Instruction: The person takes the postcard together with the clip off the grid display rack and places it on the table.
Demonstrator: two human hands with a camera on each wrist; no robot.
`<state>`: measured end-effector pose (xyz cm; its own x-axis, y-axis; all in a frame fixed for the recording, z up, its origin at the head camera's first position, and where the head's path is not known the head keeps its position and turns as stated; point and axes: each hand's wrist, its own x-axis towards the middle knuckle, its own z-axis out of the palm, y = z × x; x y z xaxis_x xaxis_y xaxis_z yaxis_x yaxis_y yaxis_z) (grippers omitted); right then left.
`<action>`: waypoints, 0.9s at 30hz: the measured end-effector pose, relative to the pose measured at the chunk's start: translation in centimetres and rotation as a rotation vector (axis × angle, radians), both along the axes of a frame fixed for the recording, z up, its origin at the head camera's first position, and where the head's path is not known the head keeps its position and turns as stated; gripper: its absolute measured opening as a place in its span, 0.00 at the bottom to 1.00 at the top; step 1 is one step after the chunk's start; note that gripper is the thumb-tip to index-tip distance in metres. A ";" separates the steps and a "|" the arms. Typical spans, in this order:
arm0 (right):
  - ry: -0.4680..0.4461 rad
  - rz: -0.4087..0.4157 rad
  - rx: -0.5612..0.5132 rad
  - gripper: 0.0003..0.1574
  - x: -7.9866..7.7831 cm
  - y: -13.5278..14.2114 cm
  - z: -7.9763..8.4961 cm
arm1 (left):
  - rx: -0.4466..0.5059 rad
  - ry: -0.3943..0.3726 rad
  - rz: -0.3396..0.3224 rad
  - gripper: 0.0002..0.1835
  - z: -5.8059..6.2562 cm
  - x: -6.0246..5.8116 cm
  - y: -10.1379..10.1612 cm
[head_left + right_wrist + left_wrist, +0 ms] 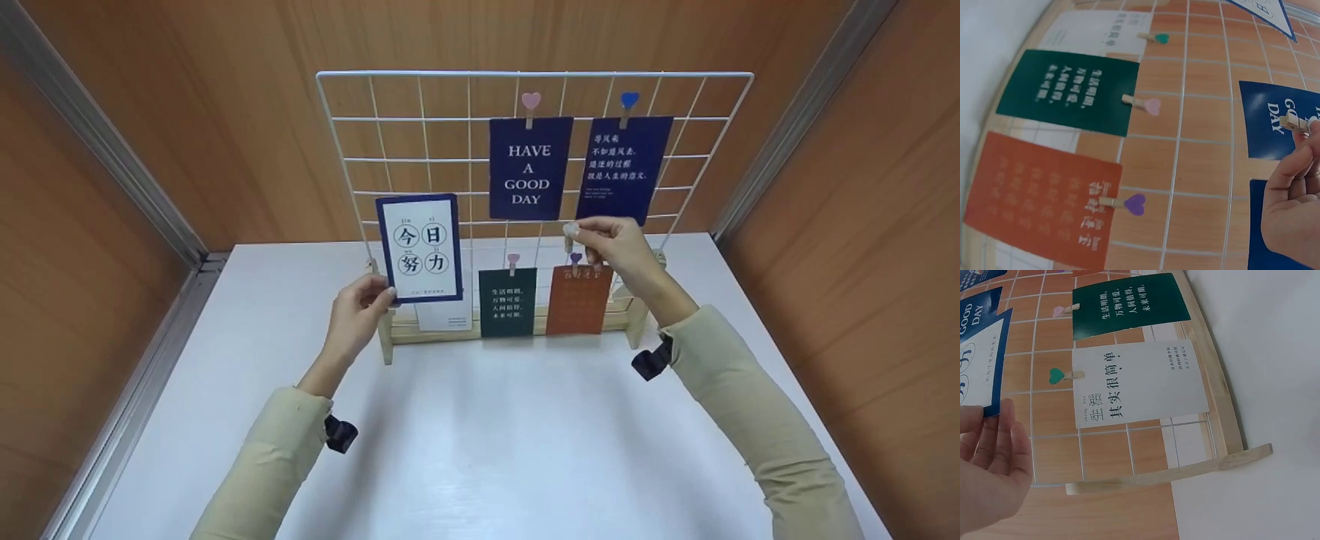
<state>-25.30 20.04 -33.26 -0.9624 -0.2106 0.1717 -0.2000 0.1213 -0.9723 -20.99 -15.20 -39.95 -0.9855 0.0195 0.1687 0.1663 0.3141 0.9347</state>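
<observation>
My left hand (381, 296) pinches the lower left corner of a white card with a dark blue border and large Chinese characters (418, 247), held upright in front of the white wire grid (420, 120). In the left wrist view the card (979, 365) shows at the left edge above my left hand's fingers (991, 461). My right hand (579, 231) pinches a small wooden clip (570, 234) in front of the grid's middle, just below the "HAVE A GOOD DAY" card (529, 169). The right wrist view shows the clip (1296, 124) held by my right hand's fingertips (1297, 169).
The grid stands in a wooden base (420, 334) on a white table (480, 450), with wood-panel walls behind and on both sides. Clipped to it are a blue text card (622, 169), a green card (508, 301), an orange card (577, 300) and a white card (1140, 382).
</observation>
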 end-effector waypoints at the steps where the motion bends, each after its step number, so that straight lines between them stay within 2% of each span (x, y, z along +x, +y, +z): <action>1: -0.004 -0.001 0.009 0.18 0.1 0.3 -0.1 | 0.002 -0.005 0.001 0.09 0.0 0.1 -0.1; 11: -0.096 -0.017 0.014 0.19 0.9 3.5 -1.3 | -0.015 -0.043 0.047 0.11 -0.8 0.9 -1.3; 18: -0.123 -0.015 0.025 0.16 1.7 5.6 -2.0 | -0.001 -0.058 0.066 0.12 -1.4 1.8 -2.2; 27: -0.134 -0.026 0.027 0.18 2.3 7.5 -2.6 | 0.015 -0.079 0.075 0.12 -2.0 2.3 -2.9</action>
<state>-23.00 27.50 -35.85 -0.9814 -0.1885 0.0360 -0.0652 0.1508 -0.9864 -18.68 -18.14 -41.94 -0.9943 -0.0571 0.0901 0.0682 0.3092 0.9486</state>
